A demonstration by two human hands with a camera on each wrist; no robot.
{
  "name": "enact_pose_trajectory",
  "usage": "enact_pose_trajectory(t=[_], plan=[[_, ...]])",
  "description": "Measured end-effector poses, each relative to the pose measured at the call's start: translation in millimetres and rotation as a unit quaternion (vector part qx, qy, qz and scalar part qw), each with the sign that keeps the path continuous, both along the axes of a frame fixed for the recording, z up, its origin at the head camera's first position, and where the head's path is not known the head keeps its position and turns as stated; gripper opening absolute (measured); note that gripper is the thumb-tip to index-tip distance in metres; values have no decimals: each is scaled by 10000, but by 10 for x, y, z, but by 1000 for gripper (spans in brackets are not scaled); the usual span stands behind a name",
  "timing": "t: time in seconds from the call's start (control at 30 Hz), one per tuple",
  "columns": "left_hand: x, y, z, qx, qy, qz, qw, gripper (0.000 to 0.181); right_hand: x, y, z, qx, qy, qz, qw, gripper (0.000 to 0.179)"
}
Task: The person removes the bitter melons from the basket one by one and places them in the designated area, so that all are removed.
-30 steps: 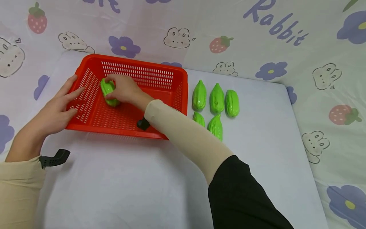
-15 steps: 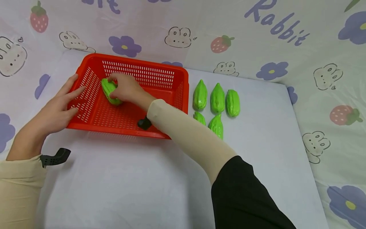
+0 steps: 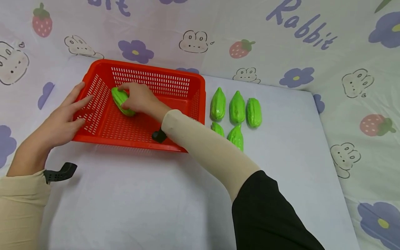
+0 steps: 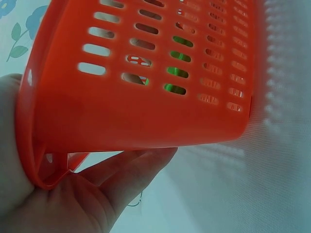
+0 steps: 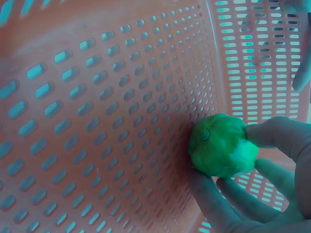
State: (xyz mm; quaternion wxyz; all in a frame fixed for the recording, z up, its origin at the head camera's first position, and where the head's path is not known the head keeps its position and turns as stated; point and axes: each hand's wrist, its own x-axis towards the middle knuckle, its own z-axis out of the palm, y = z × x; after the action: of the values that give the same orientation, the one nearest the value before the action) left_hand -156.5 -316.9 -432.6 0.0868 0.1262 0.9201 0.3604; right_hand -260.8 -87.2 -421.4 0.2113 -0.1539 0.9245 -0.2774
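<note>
At the left end inside the red basket (image 3: 140,144), my right hand (image 3: 140,97) holds a green ridged gourd (image 3: 119,99) between thumb and fingers. The right wrist view looks at the gourd's lobed end (image 5: 223,145), low by the slotted wall, with fingers curled around its sides. My left hand (image 3: 60,119) grips the basket's left rim. In the left wrist view some of its fingers (image 4: 131,177) lie along the outside of the end wall, while another part of the hand is over the rim. Green shows through the slots there.
Several similar green gourds (image 3: 237,107) lie on the white tabletop (image 3: 287,146) to the right of the basket; my right forearm crosses close to the nearest ones. Behind the table hangs a cloth (image 3: 215,21) printed with rabbits, strawberries and flowers.
My right hand has shifted slightly to the right with the gourd, which now lies more slanted and a little farther from the left wall. My left hand keeps its place on the rim.
</note>
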Motion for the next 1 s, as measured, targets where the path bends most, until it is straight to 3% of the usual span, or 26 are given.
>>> enact_pose_trajectory(t=[0.23,0.6,1.0], plan=[[-19,24,22,-85,115,1,9999,71,1,22,25,50,2,-48,10000,63],[-35,52,50,-125,11,-40,9999,71,18,91,85,-5,-134,-146,9998,59],[38,26,-6,-115,-19,6,9999,73,134,241,155,-305,-208,-185,9991,57]])
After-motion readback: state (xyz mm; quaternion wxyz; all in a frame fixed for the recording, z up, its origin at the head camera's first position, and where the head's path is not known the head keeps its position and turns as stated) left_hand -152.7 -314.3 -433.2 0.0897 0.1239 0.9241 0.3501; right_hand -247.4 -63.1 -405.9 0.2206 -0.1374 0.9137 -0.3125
